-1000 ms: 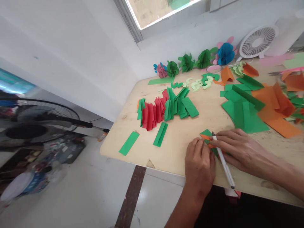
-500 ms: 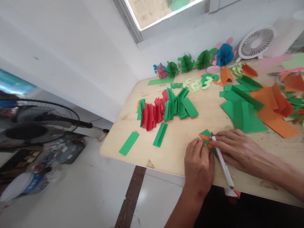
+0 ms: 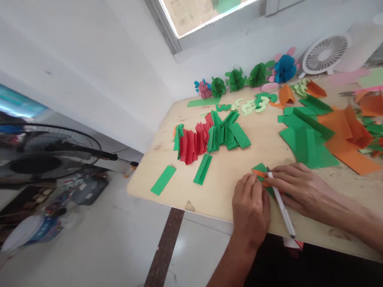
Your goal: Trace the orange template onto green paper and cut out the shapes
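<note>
My right hand (image 3: 295, 185) is closed around a white pen (image 3: 284, 213), held between its fingers with the dark tip pointing away from me. Under both hands lies a green paper strip (image 3: 259, 166) with a small orange paper piece (image 3: 259, 173) on top of it. My left hand (image 3: 250, 207) has its fingers bent and pressed together, holding the papers down at the near edge of the table. Most of the strip is covered by my fingers.
Folded red papers (image 3: 191, 145) and green papers (image 3: 229, 133) stand mid-table. Two green strips (image 3: 163, 180) lie at left. Green sheets (image 3: 308, 139) and orange sheets (image 3: 344, 135) spread at right. Paper flowers (image 3: 236, 79) and a small white fan (image 3: 324, 56) line the wall.
The view has shifted very slightly. Both hands, the pen and the papers keep nearly the same places.
</note>
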